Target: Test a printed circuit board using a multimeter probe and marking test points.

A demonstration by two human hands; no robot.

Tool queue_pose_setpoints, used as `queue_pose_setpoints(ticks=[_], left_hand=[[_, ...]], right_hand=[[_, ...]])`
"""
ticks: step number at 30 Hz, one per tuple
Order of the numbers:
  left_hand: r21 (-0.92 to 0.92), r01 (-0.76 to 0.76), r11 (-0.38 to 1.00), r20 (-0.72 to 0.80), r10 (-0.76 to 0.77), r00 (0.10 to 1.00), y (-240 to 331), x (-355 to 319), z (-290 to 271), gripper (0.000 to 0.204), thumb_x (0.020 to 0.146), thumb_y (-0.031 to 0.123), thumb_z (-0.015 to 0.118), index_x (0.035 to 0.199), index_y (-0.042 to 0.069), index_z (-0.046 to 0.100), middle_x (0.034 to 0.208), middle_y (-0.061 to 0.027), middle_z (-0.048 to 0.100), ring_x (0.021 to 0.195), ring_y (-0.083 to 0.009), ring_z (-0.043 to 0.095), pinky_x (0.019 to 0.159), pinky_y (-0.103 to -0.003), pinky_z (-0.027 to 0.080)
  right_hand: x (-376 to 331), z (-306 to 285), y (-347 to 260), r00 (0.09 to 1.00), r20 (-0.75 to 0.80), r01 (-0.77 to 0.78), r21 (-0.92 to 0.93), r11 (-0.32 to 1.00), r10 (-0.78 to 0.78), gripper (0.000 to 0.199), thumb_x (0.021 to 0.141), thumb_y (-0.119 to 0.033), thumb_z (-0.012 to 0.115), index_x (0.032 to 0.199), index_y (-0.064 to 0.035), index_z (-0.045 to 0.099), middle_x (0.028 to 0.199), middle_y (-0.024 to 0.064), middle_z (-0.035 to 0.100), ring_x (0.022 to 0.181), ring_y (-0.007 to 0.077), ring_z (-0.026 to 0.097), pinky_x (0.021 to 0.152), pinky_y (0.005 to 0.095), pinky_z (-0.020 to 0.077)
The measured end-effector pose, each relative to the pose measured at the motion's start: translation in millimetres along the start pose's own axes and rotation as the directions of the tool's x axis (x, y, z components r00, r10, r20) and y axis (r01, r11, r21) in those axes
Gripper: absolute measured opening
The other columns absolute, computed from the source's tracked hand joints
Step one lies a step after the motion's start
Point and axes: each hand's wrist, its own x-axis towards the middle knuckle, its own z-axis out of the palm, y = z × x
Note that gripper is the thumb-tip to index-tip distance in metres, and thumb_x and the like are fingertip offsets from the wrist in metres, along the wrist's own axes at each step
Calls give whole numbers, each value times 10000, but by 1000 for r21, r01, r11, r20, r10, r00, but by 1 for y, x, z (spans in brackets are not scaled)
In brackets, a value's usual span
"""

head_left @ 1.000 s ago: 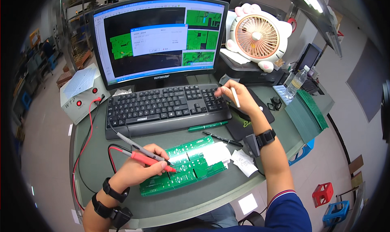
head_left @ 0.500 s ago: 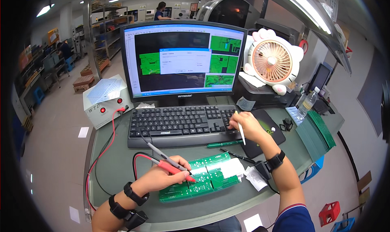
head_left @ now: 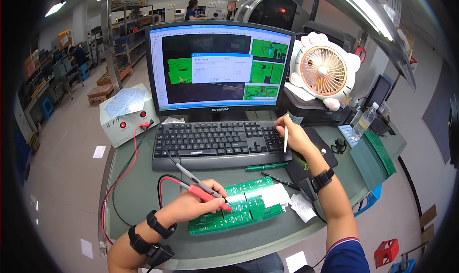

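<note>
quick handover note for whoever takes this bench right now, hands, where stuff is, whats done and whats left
Left hand: holds the red probe and the black probe together, tips down on the green circuit board panel at the desk's front edge.
Right hand: holds a white pen-like stick at the right end of the keyboard.
Monitor: board views with a dialog box open.
Green pen lies between keyboard and panel.
Done: cannot tell from the picture.
Left: probably the dialog, then further probing.
</note>
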Motion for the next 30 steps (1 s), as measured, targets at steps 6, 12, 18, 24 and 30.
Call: queue_pose_setpoints(ticks=[6,12,18,24,30], left_hand=[[-7,33,999,9,-33,999,1,0,-2,235,925,208,651,1061,25,595,962,-48,646,793,-72,626,708,-220,528],[-25,18,1000,-33,-19,999,1,0,0,239,913,216,650,1055,32,590,914,-23,640,747,-61,599,668,-220,492],[1,42,999,-29,-42,999,6,2,0,229,919,210,639,1045,25,588,916,-32,640,765,-62,607,678,-221,495],[9,34,999,-44,-33,998,5,3,1,234,899,204,655,1029,19,592,899,-35,644,769,-68,616,679,-228,497],[27,7,1000,-62,-6,998,6,0,2,234,898,206,656,1020,16,598,880,-38,648,750,-71,618,671,-232,499]], right_hand=[[6,-1,11,993,65,-104,24,994,102,279,955,-195,605,1165,-47,498,953,202,648,904,285,652,779,381,495],[0,-11,20,998,-60,-24,127,992,31,337,944,-211,628,1218,-58,503,1064,180,648,1040,292,640,874,374,492],[-12,-10,3,997,-37,-63,148,987,70,340,948,-210,619,1227,-54,503,1152,153,627,1091,291,627,903,385,495],[-18,-6,-2,994,-12,-101,198,975,106,331,956,-151,602,1253,-46,501,1275,112,575,1174,251,589,978,366,471],[-21,-8,-11,998,-41,-35,105,994,40,273,952,-151,613,1183,-21,547,1212,122,624,1117,196,610,961,330,471]])
